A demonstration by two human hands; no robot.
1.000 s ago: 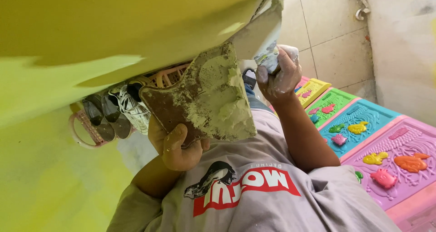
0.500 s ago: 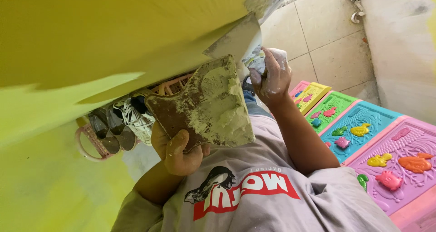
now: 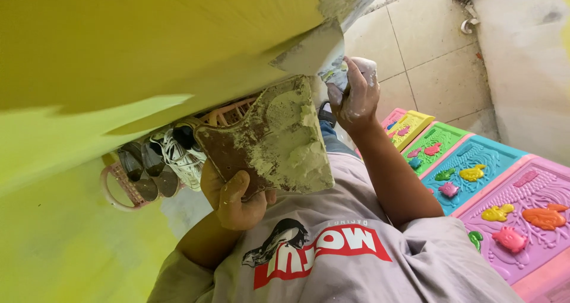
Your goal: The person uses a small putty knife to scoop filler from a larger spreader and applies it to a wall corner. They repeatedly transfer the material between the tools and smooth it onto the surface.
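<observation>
Pale putty (image 3: 297,143) lies heaped on a rusty flat board (image 3: 267,146), which the left hand (image 3: 234,199) clamps from below. The right hand (image 3: 354,95) closes its grip on a broad scraper (image 3: 312,51) pressed to the yellow wall (image 3: 148,48). Tilting the board further could drop putty onto the grey shirt (image 3: 356,255).

No packages, labels, signs or screens show here (only a printed shirt front).

Left hand (image 3: 233,199) clenched low, thumb up; right hand (image 3: 354,95) raised higher (fingers curled tight), forearm bent upward.
</observation>
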